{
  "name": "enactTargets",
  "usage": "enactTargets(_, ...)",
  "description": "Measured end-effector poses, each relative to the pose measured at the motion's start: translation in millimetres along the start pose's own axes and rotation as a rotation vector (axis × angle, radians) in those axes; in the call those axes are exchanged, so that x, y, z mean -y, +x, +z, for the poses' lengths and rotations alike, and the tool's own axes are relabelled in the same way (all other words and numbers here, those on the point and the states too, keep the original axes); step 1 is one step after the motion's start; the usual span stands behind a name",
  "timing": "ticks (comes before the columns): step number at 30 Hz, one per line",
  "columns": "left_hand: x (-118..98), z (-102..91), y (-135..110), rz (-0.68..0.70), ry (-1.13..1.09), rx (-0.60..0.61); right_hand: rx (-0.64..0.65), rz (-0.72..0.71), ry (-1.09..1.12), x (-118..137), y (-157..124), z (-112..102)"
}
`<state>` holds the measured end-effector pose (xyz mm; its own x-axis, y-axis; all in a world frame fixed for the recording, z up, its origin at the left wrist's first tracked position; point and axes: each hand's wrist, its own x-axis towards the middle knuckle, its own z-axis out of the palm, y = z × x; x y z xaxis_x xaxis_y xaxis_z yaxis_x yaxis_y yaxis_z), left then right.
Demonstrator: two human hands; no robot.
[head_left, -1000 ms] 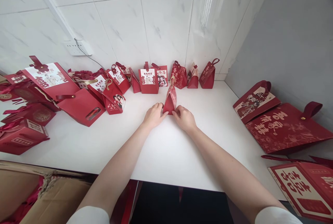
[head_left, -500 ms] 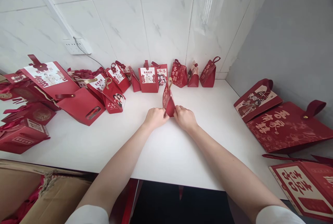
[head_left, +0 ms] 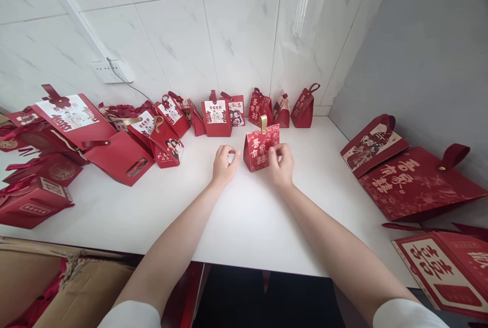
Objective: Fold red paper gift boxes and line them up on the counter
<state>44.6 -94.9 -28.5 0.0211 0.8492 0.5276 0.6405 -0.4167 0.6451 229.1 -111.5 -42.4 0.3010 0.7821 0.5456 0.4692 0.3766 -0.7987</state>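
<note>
Right hand seemingly pinches the red box; left hand curled beside.

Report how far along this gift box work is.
Done, by the look of it: a row of small red boxes stands folded along the wall. In hand: one red box with a gold tab stands upright on the white table; the right hand touches its side, the left hand is just off it. Left: flat red packs lie unfolded at right.
</note>
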Motion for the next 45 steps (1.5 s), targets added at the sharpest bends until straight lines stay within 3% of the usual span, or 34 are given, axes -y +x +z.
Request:
enactTargets(2, -5.0, -0.5, -1.7, 0.044, -0.046, -0.019, -0.149, 0.118, 0.062, -12.2, 7.4, -1.9)
enactTargets(4, -6.7, 1.0, -3.4, 0.081, -0.079, 0.013, -0.167, 0.221, 0.111, -25.4, 13.1, -2.2)
enactTargets(6, -3.2, 5.1, -4.0, 0.081, -0.132, 0.094, -0.093, 0.279, 0.19, -35.6, 15.7, -0.7)
enactTargets(9, 10.7, 12.8, -1.2, -0.034, -0.254, 0.182, 0.045, 0.273, 0.322, -40.6, 14.5, 3.1)
enactTargets(15, 38.4, 10.9, 11.8, -0.323, -0.476, 0.136, 0.311, 0.264, 0.474, -30.3, 8.3, 9.4)
enactTargets(20, 40.5, 2.9, 15.8, -0.429, -0.601, 0.15, 0.384, 0.202, 0.449, -27.1, 6.1, 13.0)
enactTargets(27, 44.8, 5.7, 16.5, -0.432, -0.522, 0.16, 0.415, 0.187, 0.304, -28.7, 4.9, 14.9)
enactTargets(30, 49.7, 7.2, 16.1, -0.387, -0.457, 0.189, 0.376, 0.213, 0.15, -29.8, 4.0, 14.4)
enactTargets(33, 46.5, 4.6, 14.9, -0.33, -0.446, 0.2, 0.315, 0.21, 0.166, -27.0, 4.0, 12.0)
enactTargets(39, 19.4, -5.7, 10.8, -0.138, -0.416, 0.052, 0.102, 0.1, 0.208, -8.6, 2.2, 4.1)
enactTargets(45, 23.3, 1.6, 9.2, -0.215, -0.421, -0.032, 0.184, 0.084, 0.249, -3.4, -1.2, 2.1)
